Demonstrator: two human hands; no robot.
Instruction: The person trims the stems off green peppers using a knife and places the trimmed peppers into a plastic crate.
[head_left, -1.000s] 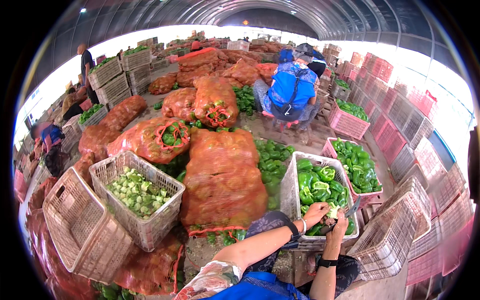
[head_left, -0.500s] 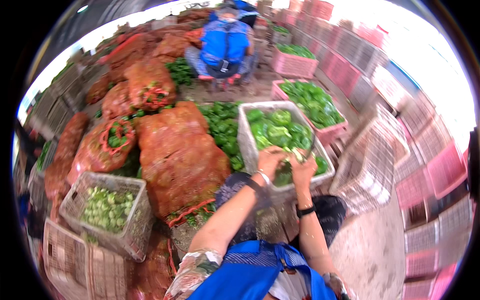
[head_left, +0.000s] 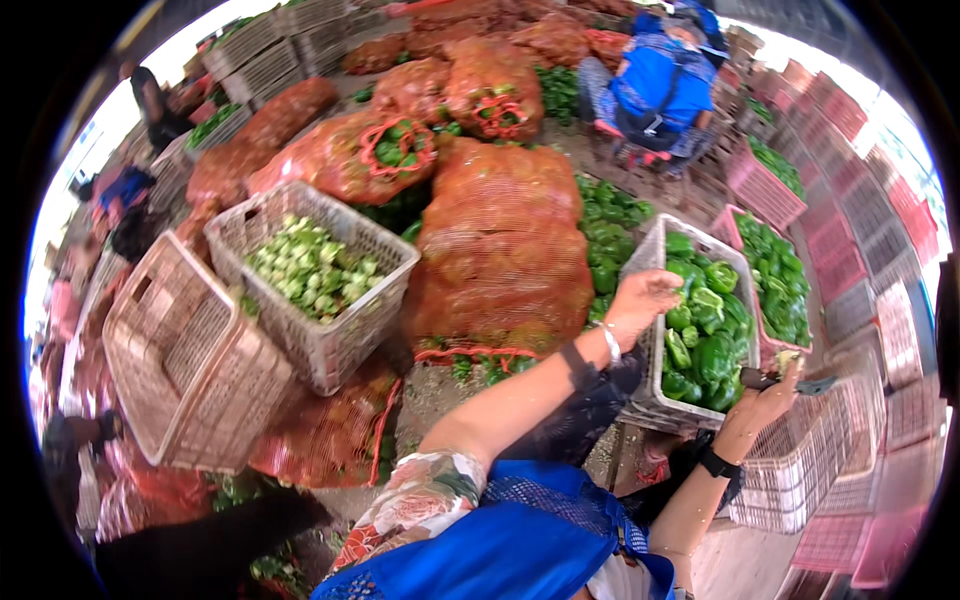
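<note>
Nearest the viewer, the person's blue garment fills the lower edge, with both forearms rising from it toward the right of centre. The right hand (head_left: 765, 400), with a dark watch at its wrist, is closed around a dark-handled tool (head_left: 790, 381) held just beyond the near right corner of a white lattice crate of green peppers (head_left: 648, 258); a pale scrap sits at the tool's upper side, too small to identify. The left hand (head_left: 640, 300), a bracelet at its wrist, rests on the crate's left rim with the fingers curled over the edge, gripping the rim; whether anything else lies in the palm cannot be told. Just right of this crate stands a pink crate of green peppers (head_left: 745, 180), and stacked empty pink and white crates (head_left: 850, 440) wall off the right side. Left of the arms, a patch of bare dirt floor (head_left: 435, 385) is the only open ground close by, hemmed by a bulging red mesh sack (head_left: 500, 250) and a white crate of pale green vegetables (head_left: 330, 345), with an empty tilted crate (head_left: 180, 360) beside it. Beyond, loose peppers (head_left: 605, 215) lie between sack and crate, more filled mesh sacks (head_left: 350, 155) crowd the middle ground, and a seated person in blue (head_left: 655, 80) occupies the far side.
</note>
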